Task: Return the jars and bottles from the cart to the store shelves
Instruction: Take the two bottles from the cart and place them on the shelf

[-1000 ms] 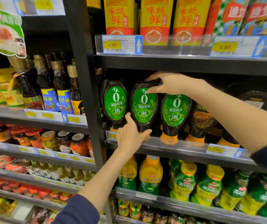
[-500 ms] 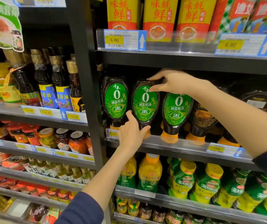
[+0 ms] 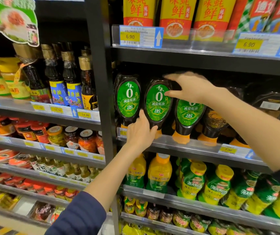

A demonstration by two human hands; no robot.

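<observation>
Green-label bottle (image 3: 158, 103): dark squeeze bottle, cap down, standing second from the left in its row on the middle shelf (image 3: 195, 145); it looks seated, or all but seated, in its slot.
Left hand (image 3: 140, 133): fingers cupped around the bottle's lower neck, thumb up along its left side, touching it; a steadying hold, not a lift.
Right hand (image 3: 189, 88): blurred, at the bottle's top right shoulder; thumb on the label, fingers spread over the top. Whether it presses or has just let go I cannot tell.
Neighbours: one matching bottle (image 3: 127, 100) just to the left, another (image 3: 189, 114) just to the right, partly behind the right wrist; all three labels face out.
Row beyond: darker bottles with orange caps further right, the same way up.
Done, as I judge: this bottle is back with its own kind and facing forward.
Left for this bottle: at most a small nudge to square it, then both hands off.
Cart: out of view, so how many jars and bottles wait there cannot be told.
Other shelves: full of sauces and jars on every level seen; no obvious gap shows which item goes next.
</observation>
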